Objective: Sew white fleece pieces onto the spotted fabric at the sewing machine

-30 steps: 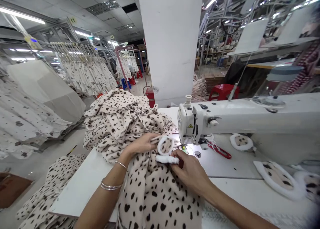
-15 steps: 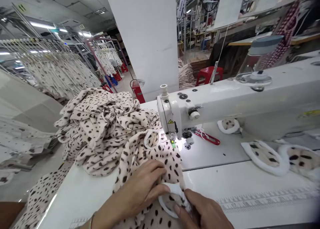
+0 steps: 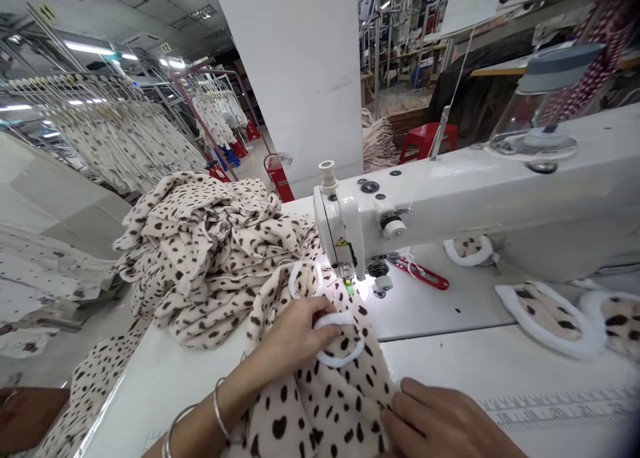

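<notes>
My left hand (image 3: pixel 295 335) is closed, thumb and fingers pinching the edge of a small spotted fabric patch with white trim (image 3: pixel 339 361). That patch lies over a pale pink, dark-spotted fleece garment (image 3: pixel 320 405). Lower right, my right hand (image 3: pixel 445 415) has its fingers closed on the garment's right edge; part of the grip is hidden. A second white-trimmed patch (image 3: pixel 306 279) sits on the garment just left of the needle area. The sewing machine (image 3: pixel 345 238) stands beyond my hands, its lamp lighting the cloth by the presser foot.
A large heap of spotted fleece (image 3: pixel 215 258) covers the table's left side. Red thread snips (image 3: pixel 425 275) lie behind the needle. More white-trimmed patches (image 3: pixel 547 318) rest on the right. A printed ruler (image 3: pixel 560 411) runs along the front. A white pillar (image 3: pixel 295 78) rises behind.
My left hand has moved forward toward the needle with the white-trimmed patch. My right hand has let go of the patch and moved right to the garment's edge.
</notes>
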`<state>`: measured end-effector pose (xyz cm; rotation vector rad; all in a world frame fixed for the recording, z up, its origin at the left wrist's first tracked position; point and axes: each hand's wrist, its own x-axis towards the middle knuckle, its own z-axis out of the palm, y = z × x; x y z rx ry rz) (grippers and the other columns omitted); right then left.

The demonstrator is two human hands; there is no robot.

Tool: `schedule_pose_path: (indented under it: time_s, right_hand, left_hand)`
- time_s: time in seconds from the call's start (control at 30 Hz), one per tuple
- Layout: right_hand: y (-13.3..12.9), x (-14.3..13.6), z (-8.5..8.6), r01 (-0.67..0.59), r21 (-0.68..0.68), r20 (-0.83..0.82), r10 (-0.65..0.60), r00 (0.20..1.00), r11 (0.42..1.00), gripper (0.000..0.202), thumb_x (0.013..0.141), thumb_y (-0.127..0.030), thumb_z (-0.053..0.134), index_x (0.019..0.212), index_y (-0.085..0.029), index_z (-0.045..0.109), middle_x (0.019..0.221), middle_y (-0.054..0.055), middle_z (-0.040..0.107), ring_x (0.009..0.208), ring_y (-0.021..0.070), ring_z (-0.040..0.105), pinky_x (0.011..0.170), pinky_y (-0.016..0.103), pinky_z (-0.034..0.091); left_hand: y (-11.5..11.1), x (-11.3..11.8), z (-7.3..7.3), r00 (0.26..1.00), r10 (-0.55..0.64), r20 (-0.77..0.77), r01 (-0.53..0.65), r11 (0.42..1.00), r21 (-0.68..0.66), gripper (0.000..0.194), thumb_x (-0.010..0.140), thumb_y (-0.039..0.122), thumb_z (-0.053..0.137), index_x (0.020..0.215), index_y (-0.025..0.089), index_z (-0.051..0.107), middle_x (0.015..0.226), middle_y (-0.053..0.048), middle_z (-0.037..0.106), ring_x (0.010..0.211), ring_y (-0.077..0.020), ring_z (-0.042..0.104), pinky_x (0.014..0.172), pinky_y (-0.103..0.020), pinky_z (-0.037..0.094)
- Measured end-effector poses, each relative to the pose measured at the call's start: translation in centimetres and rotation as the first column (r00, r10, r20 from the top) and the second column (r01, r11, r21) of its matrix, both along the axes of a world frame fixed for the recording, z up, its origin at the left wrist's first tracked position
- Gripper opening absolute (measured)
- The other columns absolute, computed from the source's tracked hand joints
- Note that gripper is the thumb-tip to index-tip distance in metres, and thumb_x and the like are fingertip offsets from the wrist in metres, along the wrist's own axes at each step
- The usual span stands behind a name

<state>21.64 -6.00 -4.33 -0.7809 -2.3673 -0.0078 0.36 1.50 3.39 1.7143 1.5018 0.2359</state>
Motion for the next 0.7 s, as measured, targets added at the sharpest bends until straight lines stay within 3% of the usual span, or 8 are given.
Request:
schedule_pose_path:
  time_s: [0.07,0.13,0.23,0.4,0.53,0.7]
  right_hand:
    - [2.3,0.6,1.1,-0.124,0.037,0.056,0.122,0.991,0.992,0.031,0.091,-0.024,0.055,0.06,-0.021,0.053,0.058,-0.002,0.054,0.055,0.0126,0.051,0.049,0.028,0.035]
    - [4.5,0.9,1.6,-0.222,0.112,0.126,0.208,0.97,0.969,0.028,0.091,-0.025,0.056,0.064,-0.02,0.056,0.061,-0.002,0.057,0.057,0.0123,0.051,0.051,0.029,0.034]
    - [6.1,1.0,1.2,-0.275,0.104,0.142,0.26,0.955,0.956,0.022,0.091,-0.024,0.056,0.07,-0.02,0.06,0.065,-0.002,0.06,0.06,0.0119,0.053,0.051,0.029,0.035]
    - [4.8,1.2,0.0,-0.25,0.02,0.071,0.248,0.966,0.968,0.013,0.092,-0.017,0.055,0.084,-0.019,0.064,0.069,-0.001,0.063,0.06,0.0127,0.054,0.052,0.029,0.036]
    - [4.3,1.3,0.3,-0.226,-0.022,0.11,0.227,0.968,0.974,0.016,0.092,-0.013,0.052,0.082,-0.02,0.062,0.072,-0.001,0.063,0.061,0.0133,0.054,0.051,0.03,0.036]
    - [4.8,1.1,0.5,-0.236,-0.02,0.129,0.237,0.963,0.971,0.019,0.092,-0.016,0.053,0.075,-0.02,0.058,0.071,-0.002,0.061,0.058,0.0137,0.051,0.048,0.032,0.034]
  left_hand:
    - [-0.1,0.3,0.0,0.997,-0.02,-0.069,0.021,1.0,0.014,0.024,0.08,0.035,0.063,0.098,0.02,0.067,0.1,-0.005,0.067,0.094,-0.0258,0.06,0.075,-0.03,0.044]
    - [-0.2,0.5,0.1,0.995,-0.029,-0.097,0.031,0.999,0.019,0.029,0.077,0.03,0.065,0.105,0.022,0.066,0.109,-0.006,0.066,0.104,-0.0282,0.059,0.08,-0.031,0.043]
    - [-0.1,0.9,0.3,0.996,-0.045,-0.077,0.046,0.999,0.009,0.027,0.077,0.023,0.06,0.104,0.022,0.066,0.102,-0.004,0.068,0.095,-0.0252,0.061,0.077,-0.029,0.043]
    - [1.0,1.9,0.0,0.983,-0.09,-0.159,0.093,0.996,0.009,0.018,0.077,0.021,0.06,0.093,0.021,0.066,0.099,-0.004,0.066,0.093,-0.0241,0.059,0.078,-0.029,0.042]
    - [1.6,1.2,-0.5,0.992,-0.109,-0.068,0.104,0.992,-0.077,0.012,0.077,0.022,0.063,0.088,0.02,0.066,0.096,-0.002,0.063,0.087,-0.0197,0.058,0.075,-0.026,0.042]
    - [1.8,1.0,-0.6,0.995,-0.096,0.001,0.096,0.995,-0.035,0.007,0.083,0.024,0.059,0.084,0.021,0.065,0.093,0.001,0.061,0.089,-0.0176,0.056,0.077,-0.024,0.04]
